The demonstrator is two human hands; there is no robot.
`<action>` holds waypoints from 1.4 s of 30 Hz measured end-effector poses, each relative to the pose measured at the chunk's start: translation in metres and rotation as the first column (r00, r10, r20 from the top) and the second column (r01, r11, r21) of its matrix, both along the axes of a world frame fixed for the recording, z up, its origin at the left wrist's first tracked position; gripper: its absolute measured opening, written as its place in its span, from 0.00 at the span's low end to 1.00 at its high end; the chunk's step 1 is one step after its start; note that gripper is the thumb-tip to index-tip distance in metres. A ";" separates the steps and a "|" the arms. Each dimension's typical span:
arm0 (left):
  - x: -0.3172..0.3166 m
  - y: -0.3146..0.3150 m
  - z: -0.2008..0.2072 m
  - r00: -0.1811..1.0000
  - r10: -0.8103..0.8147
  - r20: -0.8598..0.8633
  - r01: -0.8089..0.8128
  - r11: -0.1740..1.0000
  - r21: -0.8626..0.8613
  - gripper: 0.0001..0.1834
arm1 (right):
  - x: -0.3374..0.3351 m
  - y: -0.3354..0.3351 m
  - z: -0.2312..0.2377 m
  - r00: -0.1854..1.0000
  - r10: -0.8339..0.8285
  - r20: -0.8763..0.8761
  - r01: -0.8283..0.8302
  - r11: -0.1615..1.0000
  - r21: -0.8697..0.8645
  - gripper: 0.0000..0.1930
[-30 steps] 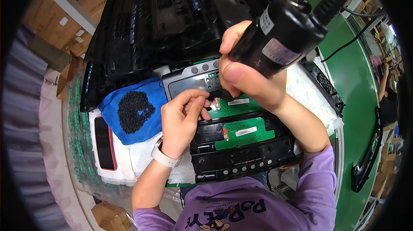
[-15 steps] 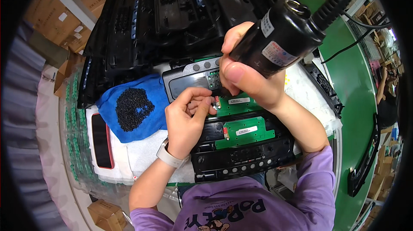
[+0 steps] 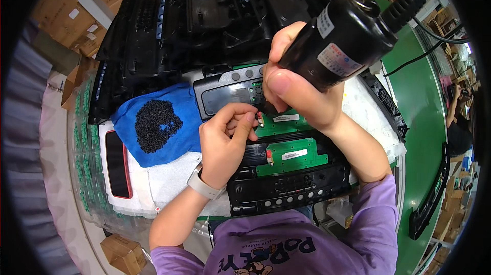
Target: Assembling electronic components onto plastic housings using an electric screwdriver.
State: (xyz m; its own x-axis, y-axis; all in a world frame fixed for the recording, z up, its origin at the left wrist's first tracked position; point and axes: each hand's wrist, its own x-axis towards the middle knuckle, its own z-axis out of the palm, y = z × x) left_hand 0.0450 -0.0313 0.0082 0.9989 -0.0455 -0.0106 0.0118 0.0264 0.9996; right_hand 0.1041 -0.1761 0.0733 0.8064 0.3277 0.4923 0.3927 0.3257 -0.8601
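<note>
My right hand [image 3: 309,93] is wrapped round a black corded electric screwdriver [image 3: 332,45]. It points down over a green circuit board [image 3: 279,129] set in a black plastic panel; its tip is hidden behind my hand. At the left end of that board, beside a small red-and-white connector, my left hand [image 3: 221,139] has its thumb and fingertips pinched together. What they hold, if anything, is too small to make out. Nearer to me lies a second black panel [image 3: 250,190] with another green board [image 3: 271,168]. Beyond the hands is a grey-and-black housing [image 3: 225,98] with round buttons.
On the left, a blue cloth [image 3: 190,144] carries a heap of small black screws [image 3: 148,132]. A red-edged phone [image 3: 118,165] lies beside it on white sheeting. Black panels [image 3: 204,19] are stacked at the back. The screwdriver's cable [image 3: 409,1] runs off at upper right.
The screwdriver and my right hand have shifted slightly right. My left hand keeps its pinch by the board. The whole view has also turned a little.
</note>
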 end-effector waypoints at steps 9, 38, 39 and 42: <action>0.001 -0.001 -0.004 0.999 0.005 0.032 -0.006 1.000 0.022 0.04 | 0.003 0.004 0.000 0.999 0.011 0.047 -0.008 0.998 -0.064 0.11; 0.003 0.013 0.022 0.985 -0.170 -0.027 0.163 0.971 -0.176 0.08 | 0.005 -0.031 0.028 0.966 0.257 0.024 -0.225 0.797 0.561 0.15; 0.003 0.014 0.023 0.981 -0.191 -0.043 0.178 0.961 -0.213 0.08 | 0.004 -0.030 0.029 0.966 0.259 0.013 -0.220 0.791 0.570 0.16; 0.003 0.017 0.024 0.970 -0.238 -0.055 0.216 0.942 -0.255 0.08 | 0.006 -0.035 0.026 0.953 0.297 0.054 -0.280 0.802 0.528 0.18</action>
